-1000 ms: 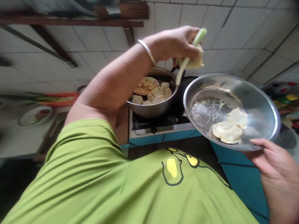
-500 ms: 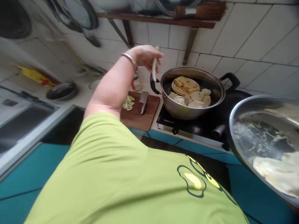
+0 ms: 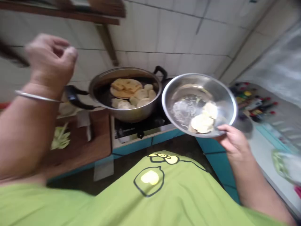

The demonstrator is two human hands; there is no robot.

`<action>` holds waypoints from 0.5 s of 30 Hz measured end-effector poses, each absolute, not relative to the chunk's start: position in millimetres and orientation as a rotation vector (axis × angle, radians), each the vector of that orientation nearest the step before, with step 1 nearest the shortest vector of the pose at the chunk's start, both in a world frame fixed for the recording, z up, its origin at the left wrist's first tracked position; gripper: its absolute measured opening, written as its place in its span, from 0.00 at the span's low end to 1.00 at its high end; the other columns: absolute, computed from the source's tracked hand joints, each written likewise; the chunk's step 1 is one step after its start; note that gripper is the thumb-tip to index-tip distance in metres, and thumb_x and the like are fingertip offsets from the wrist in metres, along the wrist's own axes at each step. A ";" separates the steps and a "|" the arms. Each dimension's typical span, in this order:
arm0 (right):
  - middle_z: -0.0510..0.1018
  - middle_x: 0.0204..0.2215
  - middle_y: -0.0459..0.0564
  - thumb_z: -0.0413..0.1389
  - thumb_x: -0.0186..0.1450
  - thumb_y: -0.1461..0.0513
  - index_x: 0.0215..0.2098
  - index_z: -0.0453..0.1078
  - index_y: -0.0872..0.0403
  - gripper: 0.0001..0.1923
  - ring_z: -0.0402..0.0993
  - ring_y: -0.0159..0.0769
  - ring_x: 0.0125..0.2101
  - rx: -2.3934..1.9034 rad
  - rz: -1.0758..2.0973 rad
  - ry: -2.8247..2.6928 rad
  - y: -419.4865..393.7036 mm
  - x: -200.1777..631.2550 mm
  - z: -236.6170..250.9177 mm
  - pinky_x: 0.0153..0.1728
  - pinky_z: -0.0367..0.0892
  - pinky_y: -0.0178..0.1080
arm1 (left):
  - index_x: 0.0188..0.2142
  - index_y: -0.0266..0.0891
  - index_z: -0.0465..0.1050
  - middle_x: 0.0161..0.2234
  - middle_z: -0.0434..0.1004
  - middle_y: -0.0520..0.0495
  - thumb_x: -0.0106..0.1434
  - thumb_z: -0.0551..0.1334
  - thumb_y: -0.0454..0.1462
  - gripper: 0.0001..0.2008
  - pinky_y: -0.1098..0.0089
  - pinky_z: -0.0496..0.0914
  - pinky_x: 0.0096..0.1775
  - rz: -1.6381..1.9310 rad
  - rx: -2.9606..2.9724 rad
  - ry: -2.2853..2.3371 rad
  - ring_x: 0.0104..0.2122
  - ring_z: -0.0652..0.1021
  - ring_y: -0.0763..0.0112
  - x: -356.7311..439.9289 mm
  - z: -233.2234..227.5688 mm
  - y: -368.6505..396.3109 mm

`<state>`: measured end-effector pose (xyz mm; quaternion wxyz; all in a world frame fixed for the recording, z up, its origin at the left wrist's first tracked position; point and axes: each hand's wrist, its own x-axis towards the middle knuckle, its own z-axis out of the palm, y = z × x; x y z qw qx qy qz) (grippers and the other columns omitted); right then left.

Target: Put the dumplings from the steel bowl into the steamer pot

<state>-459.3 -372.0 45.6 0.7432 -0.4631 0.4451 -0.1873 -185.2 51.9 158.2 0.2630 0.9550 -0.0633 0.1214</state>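
Observation:
My right hand (image 3: 235,141) grips the near right rim of a round metal basin (image 3: 227,97). Pale dumpling-like dough pieces (image 3: 204,121) and wet scraps lie inside it. My left hand (image 3: 51,58), blurred, is raised left of the steel pot with its fingers loosely curled, and I see nothing in them. Below it, a pale strip (image 3: 62,130) lies on a heap of chopped pale-green vegetable (image 3: 58,141) on the wooden cutting board (image 3: 98,135). The pot (image 3: 134,115) contains a plate of flatbread (image 3: 125,88) and several pale dumplings (image 3: 143,97).
A cleaver (image 3: 84,121) lies on the board, beside the induction cooker (image 3: 127,131) under the pot. Overhead runs a wooden shelf (image 3: 70,14) with a bracket. Several bottles (image 3: 256,103) and a bag (image 3: 284,164) sit on the right counter (image 3: 270,157).
The view has swung right. The pale strip has left my left hand, and one now shows on the chopped heap. The basin appears nearer the pot, with my right hand now visible.

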 end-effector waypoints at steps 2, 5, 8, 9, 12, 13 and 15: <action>0.80 0.23 0.47 0.57 0.44 0.72 0.30 0.74 0.55 0.14 0.75 0.34 0.19 -1.005 -0.403 0.942 -369.4 -456.0 41.5 0.26 0.81 0.38 | 0.63 0.49 0.76 0.53 0.81 0.57 0.66 0.51 0.53 0.31 0.54 0.68 0.57 0.611 2.438 -0.597 0.56 0.77 0.51 -189.3 167.9 -7.5; 0.78 0.20 0.45 0.58 0.46 0.70 0.28 0.72 0.55 0.10 0.73 0.33 0.19 -1.016 -0.372 0.891 -362.1 -453.5 32.9 0.24 0.79 0.38 | 0.59 0.51 0.80 0.48 0.84 0.52 0.63 0.62 0.53 0.27 0.57 0.73 0.53 0.181 2.411 -1.460 0.48 0.81 0.56 -212.7 160.5 -118.7; 0.74 0.17 0.43 0.59 0.47 0.69 0.25 0.69 0.54 0.08 0.71 0.32 0.17 -1.020 -0.363 0.843 -353.2 -454.9 26.1 0.21 0.76 0.36 | 0.67 0.47 0.73 0.61 0.79 0.47 0.63 0.64 0.40 0.31 0.62 0.72 0.55 -0.135 2.306 -2.050 0.56 0.79 0.57 -235.1 134.8 -221.3; 0.73 0.16 0.42 0.59 0.46 0.69 0.24 0.68 0.53 0.08 0.70 0.31 0.17 -1.018 -0.370 0.831 -351.0 -455.5 24.7 0.20 0.74 0.35 | 0.69 0.46 0.70 0.65 0.76 0.45 0.60 0.64 0.35 0.36 0.63 0.71 0.58 -0.145 2.291 -2.182 0.60 0.77 0.56 -240.4 125.4 -247.4; 0.71 0.15 0.40 0.60 0.46 0.70 0.24 0.66 0.52 0.10 0.69 0.30 0.17 -1.012 -0.394 0.810 -348.9 -457.5 23.5 0.19 0.72 0.33 | 0.68 0.51 0.72 0.64 0.78 0.47 0.55 0.66 0.32 0.40 0.62 0.68 0.61 -0.136 2.191 -2.433 0.62 0.75 0.55 -250.2 102.2 -297.6; 0.72 0.16 0.41 0.60 0.46 0.70 0.25 0.67 0.52 0.10 0.70 0.31 0.17 -1.012 -0.396 0.805 -349.7 -458.4 23.7 0.20 0.73 0.33 | 0.65 0.53 0.74 0.62 0.79 0.48 0.54 0.66 0.33 0.38 0.61 0.68 0.61 -0.134 2.175 -2.474 0.61 0.75 0.54 -252.1 96.8 -306.6; 0.74 0.18 0.41 0.60 0.46 0.70 0.26 0.68 0.52 0.10 0.71 0.32 0.18 -1.009 -0.395 0.802 -353.5 -460.7 24.2 0.23 0.76 0.36 | 0.61 0.54 0.78 0.57 0.82 0.48 0.53 0.68 0.36 0.34 0.60 0.69 0.59 -0.130 2.187 -2.508 0.58 0.77 0.52 -254.3 90.2 -317.1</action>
